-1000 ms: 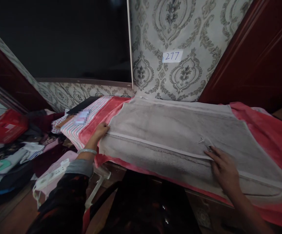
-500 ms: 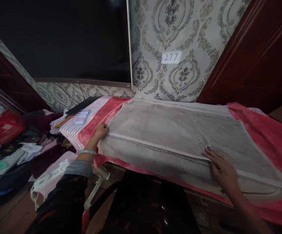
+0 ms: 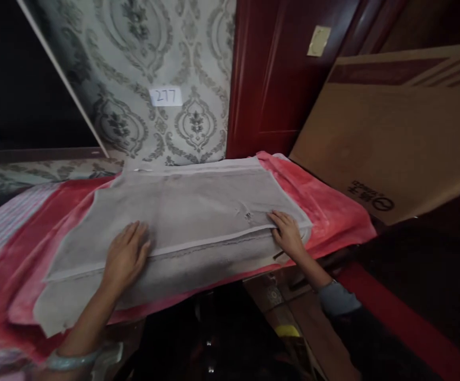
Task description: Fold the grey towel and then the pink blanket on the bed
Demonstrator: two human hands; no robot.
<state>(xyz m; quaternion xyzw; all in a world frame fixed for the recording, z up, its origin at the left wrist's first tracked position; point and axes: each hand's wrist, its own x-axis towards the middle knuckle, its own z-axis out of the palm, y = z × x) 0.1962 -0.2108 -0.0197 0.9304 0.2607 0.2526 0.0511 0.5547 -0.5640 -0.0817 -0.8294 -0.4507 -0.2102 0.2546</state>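
Note:
A grey cloth [image 3: 198, 198] lies spread out, with a pale seam strip running along its length and a small dark mark towards its right part. Beneath it, a red plush blanket [image 3: 325, 206] shows on every side but the back. My left hand [image 3: 126, 256] rests flat on the grey cloth left of the middle, across the seam line, fingers stretched and close together. Near the cloth's right end, my right hand [image 3: 287, 233] lies with fingers extended beside the pale strip. Neither hand appears to grip the fabric.
A large cardboard box [image 3: 396, 127] stands at the right, by a dark red door [image 3: 269, 79]. Behind the cloth is a patterned wall with a "277" paper label [image 3: 166, 97]. A dark screen [image 3: 23, 90] is at the left, above striped fabric [image 3: 19, 211].
The view has turned to the right. My left hand has left the cloth's left edge and now lies flat further in. My right hand has shifted towards the cloth's right end.

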